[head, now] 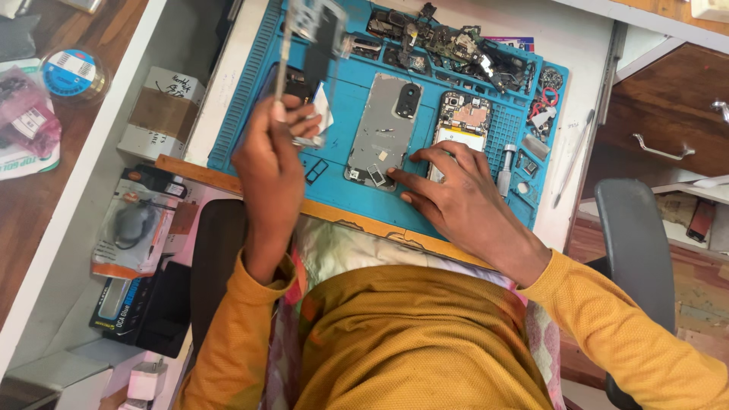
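White counter (585,45) carries a blue repair mat (349,190). At the mat's centre lies a grey phone back cover (383,129). The left hand (269,163), raised over the mat's left part, has its fingers closed on a phone frame part (315,34). The right hand (456,193) rests on the mat's near edge, fingers spread open, fingertips (395,175) touching the cover's lower corner, beside an opened phone (462,125).
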